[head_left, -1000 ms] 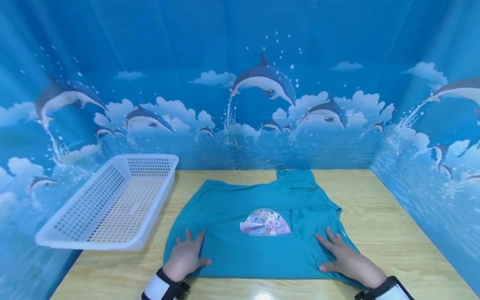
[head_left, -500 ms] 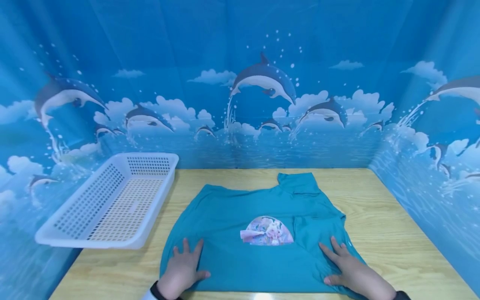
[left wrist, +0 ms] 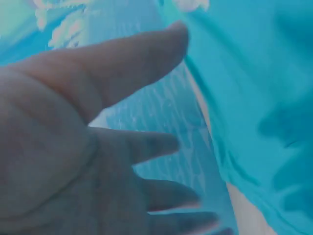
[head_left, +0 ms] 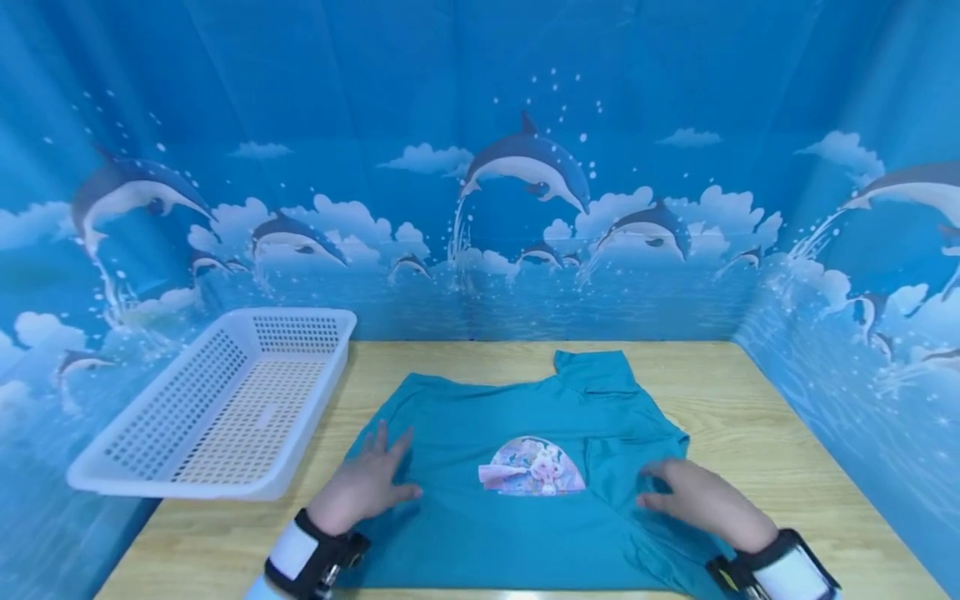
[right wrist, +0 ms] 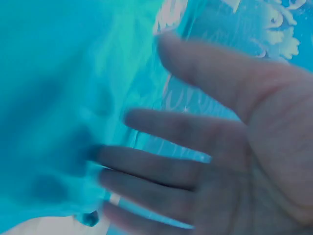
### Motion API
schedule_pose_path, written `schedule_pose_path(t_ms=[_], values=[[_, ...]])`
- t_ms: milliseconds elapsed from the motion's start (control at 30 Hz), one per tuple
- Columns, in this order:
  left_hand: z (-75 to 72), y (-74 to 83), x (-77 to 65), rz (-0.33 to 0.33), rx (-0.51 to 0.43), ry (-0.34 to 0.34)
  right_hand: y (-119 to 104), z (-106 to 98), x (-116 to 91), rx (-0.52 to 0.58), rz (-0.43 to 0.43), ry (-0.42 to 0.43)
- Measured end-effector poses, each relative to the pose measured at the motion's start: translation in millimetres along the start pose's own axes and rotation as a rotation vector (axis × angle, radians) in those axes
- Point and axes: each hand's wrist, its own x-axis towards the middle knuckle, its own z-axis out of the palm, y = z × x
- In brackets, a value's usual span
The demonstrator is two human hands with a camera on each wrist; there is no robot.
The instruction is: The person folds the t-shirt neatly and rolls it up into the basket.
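A teal T-shirt (head_left: 517,542) lies spread on the table, one short sleeve (head_left: 598,371) pointing to the back and a half-round pastel print (head_left: 536,468) near its middle. Over the shirt's left part hovers my left hand (head_left: 367,483), fingers spread, its shadow falling on the cloth. My right hand (head_left: 701,500) is above the shirt's right part, thumb apart from the fingers. Both wrist views show the palms with nothing in them: left palm (left wrist: 54,156) beside the teal cloth (left wrist: 259,98), right palm (right wrist: 264,156) with fingertips overlapping the cloth (right wrist: 54,98).
A white perforated plastic basket (head_left: 288,454) stands at the left of the wooden table (head_left: 780,433), nothing inside it. Blue curtains with dolphins (head_left: 528,162) enclose the back and both sides.
The shirt slid toward the front under both hands, then stopped. Since then both hands have lifted off the cloth, the left one moving away from the front edge.
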Motion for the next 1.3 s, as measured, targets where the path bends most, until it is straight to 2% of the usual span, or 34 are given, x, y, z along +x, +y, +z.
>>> schedule_pose_path(t_ms=[100,167,200,300,433,600,700,867,967,1100,1167,1300], values=[[-12.4,0.0,22.2,0.074,-0.041,0.091,-2.7,-10.4,25.7,-0.092,-0.080,0.217],[-15.6,0.2,37.9,0.114,-0.046,0.116,-0.9,-12.6,45.7,-0.121,-0.122,0.305],[-16.4,1.1,46.5,0.133,-0.053,0.118,0.4,-13.4,56.2,-0.118,-0.125,0.321],[-15.3,6.4,72.1,0.150,-0.073,0.098,5.3,-13.7,88.7,-0.131,-0.122,0.330],[-11.8,13.9,105.1,0.131,-0.069,0.083,5.0,-13.2,129.4,-0.175,-0.073,0.312],[-2.5,13.9,136.2,0.135,0.054,0.140,-5.9,-8.4,163.2,-0.217,-0.036,0.284],[2.1,13.9,146.5,0.164,0.146,0.166,-10.6,-5.9,171.8,-0.232,-0.033,0.278],[4.9,13.7,154.2,0.184,0.279,0.153,-20.8,-9.1,172.2,-0.217,-0.025,0.273],[5.2,12.5,155.3,0.185,0.309,0.143,-24.0,-14.3,171.6,-0.172,-0.027,0.260],[3.1,11.6,157.2,0.196,0.304,0.179,-21.3,-21.1,175.6,-0.078,-0.022,0.236],[2.2,11.5,159.3,0.203,0.303,0.210,-18.1,-22.1,177.9,-0.043,0.018,0.223],[3.5,10.5,163.7,0.208,0.342,0.242,-12.6,-19.1,179.0,-0.070,0.118,0.227]])
